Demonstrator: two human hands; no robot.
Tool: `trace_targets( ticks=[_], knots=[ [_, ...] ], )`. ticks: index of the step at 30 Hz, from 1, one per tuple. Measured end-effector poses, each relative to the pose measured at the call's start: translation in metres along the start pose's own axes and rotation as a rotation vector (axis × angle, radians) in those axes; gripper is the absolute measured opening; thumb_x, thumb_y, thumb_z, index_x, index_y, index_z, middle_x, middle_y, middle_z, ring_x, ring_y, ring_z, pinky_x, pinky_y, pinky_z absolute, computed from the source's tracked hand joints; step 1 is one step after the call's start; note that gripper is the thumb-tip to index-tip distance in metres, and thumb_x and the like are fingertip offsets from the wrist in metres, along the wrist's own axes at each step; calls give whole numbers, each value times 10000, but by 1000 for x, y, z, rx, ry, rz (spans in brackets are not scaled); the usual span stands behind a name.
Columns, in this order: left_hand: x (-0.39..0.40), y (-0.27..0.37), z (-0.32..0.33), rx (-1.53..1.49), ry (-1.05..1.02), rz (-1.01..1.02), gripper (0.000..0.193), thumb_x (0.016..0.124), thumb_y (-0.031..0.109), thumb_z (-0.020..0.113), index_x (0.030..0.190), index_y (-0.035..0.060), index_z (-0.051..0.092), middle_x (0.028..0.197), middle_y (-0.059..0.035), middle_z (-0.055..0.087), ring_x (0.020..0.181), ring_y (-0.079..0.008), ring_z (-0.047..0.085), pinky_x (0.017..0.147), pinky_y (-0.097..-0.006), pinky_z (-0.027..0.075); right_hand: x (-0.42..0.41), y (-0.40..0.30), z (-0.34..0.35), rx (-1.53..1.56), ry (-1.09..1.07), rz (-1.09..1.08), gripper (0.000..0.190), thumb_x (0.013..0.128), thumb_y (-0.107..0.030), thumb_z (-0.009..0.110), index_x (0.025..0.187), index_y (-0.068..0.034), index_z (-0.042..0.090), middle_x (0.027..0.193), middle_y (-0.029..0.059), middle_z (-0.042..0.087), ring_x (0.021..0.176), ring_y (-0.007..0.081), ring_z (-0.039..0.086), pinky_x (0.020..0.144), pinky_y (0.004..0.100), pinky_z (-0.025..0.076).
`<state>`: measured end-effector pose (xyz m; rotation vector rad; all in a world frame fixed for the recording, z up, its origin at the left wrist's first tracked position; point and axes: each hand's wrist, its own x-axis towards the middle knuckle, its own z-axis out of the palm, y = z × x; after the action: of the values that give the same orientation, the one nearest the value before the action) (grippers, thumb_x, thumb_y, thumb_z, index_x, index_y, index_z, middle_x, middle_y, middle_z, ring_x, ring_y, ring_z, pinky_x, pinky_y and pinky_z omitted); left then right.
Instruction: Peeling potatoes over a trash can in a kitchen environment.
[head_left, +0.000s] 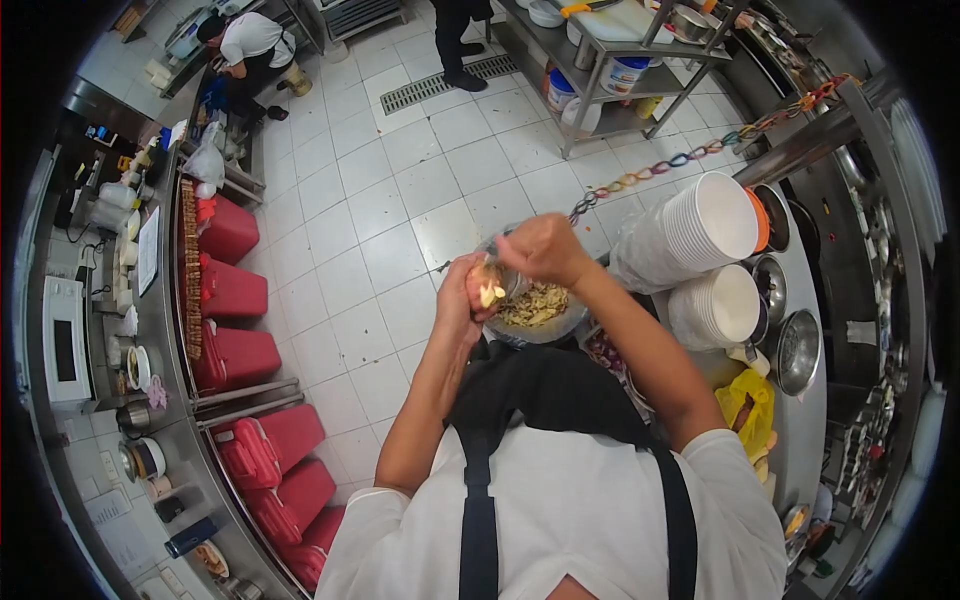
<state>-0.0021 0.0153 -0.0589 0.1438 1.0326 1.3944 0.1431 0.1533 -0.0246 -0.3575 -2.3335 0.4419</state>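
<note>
My left hand (459, 289) is closed around small pale yellow pieces (491, 293), which look like peeled garlic cloves or similar food; some show at the front of the palm. Close by on its right, my right hand (546, 247) is curled into a loose fist, and whether anything is inside it cannot be seen. Below both hands, in front of my black apron (555, 382), is a round container holding a heap of yellowish-brown scraps (534, 306). Its far side is partly hidden by the hands and looks transparent, like plastic.
Stacked white buckets (724, 217) and metal bowls (799, 352) stand on the counter at right, beside a yellow plastic bag (750, 409). A coloured chain (637, 174) stretches across. Red bins (240, 356) line the left. One person (251, 52) bends over at upper left; another's legs (454, 45) show at the top.
</note>
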Motion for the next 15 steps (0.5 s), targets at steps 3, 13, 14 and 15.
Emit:
trace_targets(
  ticks=[3, 13, 14, 15],
  knots=[
    [-25, 7, 18, 8, -30, -14, 362, 1006, 366, 502, 1158, 52, 597, 823, -87, 643, 514, -151, 544, 362, -246, 345, -22, 49, -21, -123, 16, 133, 399, 892, -208, 651, 527, -75, 562, 531, 105, 564, 465, 310, 557, 471, 417, 438],
    [-9, -18, 19, 27, 118, 42, 302, 1018, 399, 501, 1030, 107, 576, 751, -22, 601, 525, -114, 530, 389, -254, 324, -2, -22, -4, 136, 6, 162, 406, 895, -215, 641, 530, -67, 544, 515, 103, 543, 482, 316, 566, 485, 407, 437],
    [-3, -24, -3, 37, 58, 33, 264, 1025, 383, 500, 1002, 128, 563, 762, -5, 597, 541, -99, 542, 395, -252, 349, -1, -27, 0, 110, -22, 89, 406, 893, -218, 642, 527, -71, 546, 512, 102, 539, 485, 317, 567, 482, 408, 435],
    [-6, -23, 3, 41, 52, 27, 264, 1025, 383, 500, 1002, 128, 563, 762, -5, 597, 541, -99, 542, 395, -252, 349, -2, -28, -1, 76, -48, 25, 406, 891, -220, 643, 524, -74, 547, 508, 100, 534, 487, 318, 568, 480, 409, 433]
  ],
)
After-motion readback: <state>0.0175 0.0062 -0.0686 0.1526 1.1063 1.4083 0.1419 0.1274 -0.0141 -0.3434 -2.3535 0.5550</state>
